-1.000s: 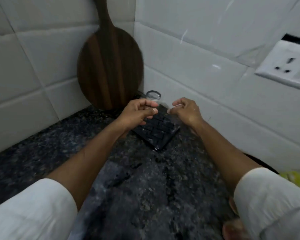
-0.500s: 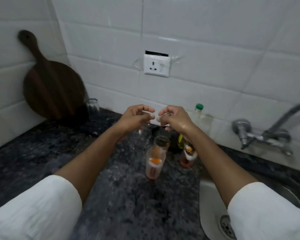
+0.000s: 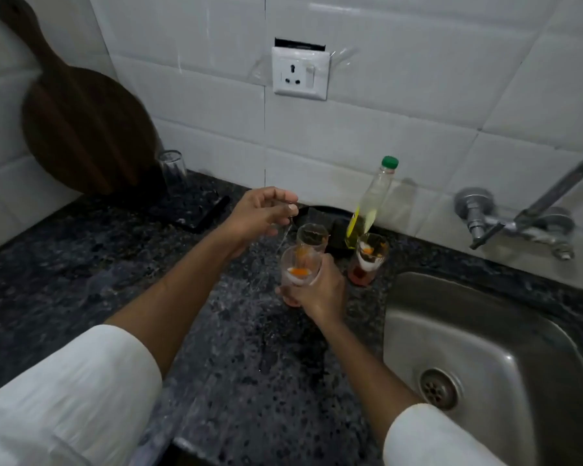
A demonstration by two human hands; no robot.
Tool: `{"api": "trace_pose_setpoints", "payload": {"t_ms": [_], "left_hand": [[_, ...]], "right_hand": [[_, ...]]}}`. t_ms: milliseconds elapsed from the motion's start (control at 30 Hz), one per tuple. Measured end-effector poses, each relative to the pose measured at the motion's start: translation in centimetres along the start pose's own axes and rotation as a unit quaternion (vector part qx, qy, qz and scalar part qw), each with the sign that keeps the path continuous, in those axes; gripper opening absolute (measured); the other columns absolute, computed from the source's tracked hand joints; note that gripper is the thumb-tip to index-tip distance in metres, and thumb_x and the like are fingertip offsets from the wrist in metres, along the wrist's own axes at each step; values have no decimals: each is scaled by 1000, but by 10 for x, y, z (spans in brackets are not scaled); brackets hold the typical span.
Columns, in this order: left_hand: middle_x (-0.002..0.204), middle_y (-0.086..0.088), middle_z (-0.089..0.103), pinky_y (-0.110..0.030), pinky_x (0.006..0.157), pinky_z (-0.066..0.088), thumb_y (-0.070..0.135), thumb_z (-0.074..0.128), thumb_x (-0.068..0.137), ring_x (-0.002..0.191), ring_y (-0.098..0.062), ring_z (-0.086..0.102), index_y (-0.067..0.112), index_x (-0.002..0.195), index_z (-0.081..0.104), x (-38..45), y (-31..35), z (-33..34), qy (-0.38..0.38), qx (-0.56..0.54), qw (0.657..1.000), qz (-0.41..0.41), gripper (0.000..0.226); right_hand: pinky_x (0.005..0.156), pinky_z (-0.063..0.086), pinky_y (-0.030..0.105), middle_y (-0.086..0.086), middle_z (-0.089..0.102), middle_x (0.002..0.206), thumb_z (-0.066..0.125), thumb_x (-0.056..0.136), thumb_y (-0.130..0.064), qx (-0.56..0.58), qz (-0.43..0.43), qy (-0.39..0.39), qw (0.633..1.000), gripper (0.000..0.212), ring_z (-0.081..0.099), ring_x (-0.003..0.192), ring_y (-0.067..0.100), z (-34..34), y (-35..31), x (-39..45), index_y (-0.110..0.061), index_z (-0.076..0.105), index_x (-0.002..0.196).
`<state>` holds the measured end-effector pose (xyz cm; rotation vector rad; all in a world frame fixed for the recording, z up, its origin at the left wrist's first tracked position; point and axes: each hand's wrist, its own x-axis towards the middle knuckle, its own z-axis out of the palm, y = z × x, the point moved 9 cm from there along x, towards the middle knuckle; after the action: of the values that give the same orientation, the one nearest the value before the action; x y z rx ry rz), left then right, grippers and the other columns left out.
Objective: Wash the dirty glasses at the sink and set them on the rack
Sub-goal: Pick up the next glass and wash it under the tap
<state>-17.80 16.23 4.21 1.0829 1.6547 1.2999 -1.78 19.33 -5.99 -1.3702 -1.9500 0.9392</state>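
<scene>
Three dirty glasses stand on the dark granite counter left of the sink [image 3: 478, 317]. My right hand [image 3: 320, 292] is wrapped around the nearest dirty glass [image 3: 298, 269], which has orange and white residue inside. A second dirty glass [image 3: 312, 234] stands just behind it, and a third one with red and orange residue [image 3: 367, 260] stands to the right. My left hand [image 3: 261, 213] hovers above and left of them with curled fingers; a thin pale streak hangs from its fingertips. One clear glass [image 3: 172, 167] stands by the black rack [image 3: 204, 215] at the back left.
A green-capped bottle of yellow liquid [image 3: 371, 200] leans against the tiled wall behind the glasses. The tap [image 3: 519, 220] is mounted over the sink's far side. A round wooden board [image 3: 81, 129] leans in the left corner. A wall socket [image 3: 300, 74] sits above. The counter is wet.
The view has swung right from the rack corner to the sink. My right hand has dropped and closed around the nearest dirty glass. My left hand stays raised.
</scene>
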Motion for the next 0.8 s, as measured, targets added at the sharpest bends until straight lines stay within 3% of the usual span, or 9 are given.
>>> {"api": "trace_pose_setpoints", "payload": {"t_ms": [100, 233, 300, 433, 533, 667, 800], "left_hand": [[109, -10, 74, -27, 70, 50, 19, 68, 92, 87, -15, 66, 21, 107, 68, 9, -8, 1, -10, 6, 1000, -4, 15], [111, -13, 73, -30, 73, 50, 18, 67, 92, 85, -14, 64, 17, 112, 68, 21, -4, 23, -43, -6, 999, 0, 20], [106, -12, 75, -29, 70, 48, 17, 67, 92, 82, -14, 64, 16, 110, 68, 28, 5, 49, -69, -18, 997, 10, 19], [74, 1, 71, -18, 46, 41, 8, 66, 91, 53, -6, 56, 14, 101, 66, 40, 22, 132, -118, -26, 992, 27, 12], [85, -10, 69, -19, 42, 40, 8, 65, 92, 51, -10, 54, 18, 92, 65, 40, 20, 216, -167, -17, 986, -2, 9], [84, -5, 68, -25, 51, 47, 30, 61, 94, 58, -15, 57, 18, 84, 65, 46, 13, 304, -148, 29, 987, -54, 17], [65, -6, 62, -31, 61, 44, 55, 63, 84, 66, -26, 62, 13, 68, 61, 67, 29, 356, -107, 182, 977, 10, 45]], "right_hand": [[66, 43, 24, -4, 69, 103, 87, 63, -39, 34, -8, 71, 997, 60, 64, 92, 15, 8, 3, -4, -25, 61, 115], [60, 36, 7, -11, 66, 92, 87, 64, -33, 64, -21, 66, 996, 47, 62, 83, 10, -6, 11, -12, -27, 63, 104], [61, 39, 10, -12, 65, 89, 88, 61, -36, 57, -12, 66, 996, 46, 61, 80, 8, -32, 22, -18, -30, 60, 97], [68, 50, 24, -10, 69, 90, 84, 52, -53, 37, 12, 129, 991, 58, 65, 82, 8, -122, 52, -29, -25, 63, 98], [66, 47, 17, -9, 68, 84, 91, 53, -39, -3, 43, 185, 982, 52, 65, 77, 9, -204, 86, -38, -22, 64, 94], [67, 45, 27, -3, 65, 84, 92, 55, -30, -34, 102, 238, 965, 49, 64, 80, 20, -295, 132, -49, -17, 62, 92], [70, 41, 26, 1, 64, 94, 90, 58, -27, -17, 134, 221, 966, 52, 61, 87, 21, -350, 160, -40, -17, 60, 99]]}}
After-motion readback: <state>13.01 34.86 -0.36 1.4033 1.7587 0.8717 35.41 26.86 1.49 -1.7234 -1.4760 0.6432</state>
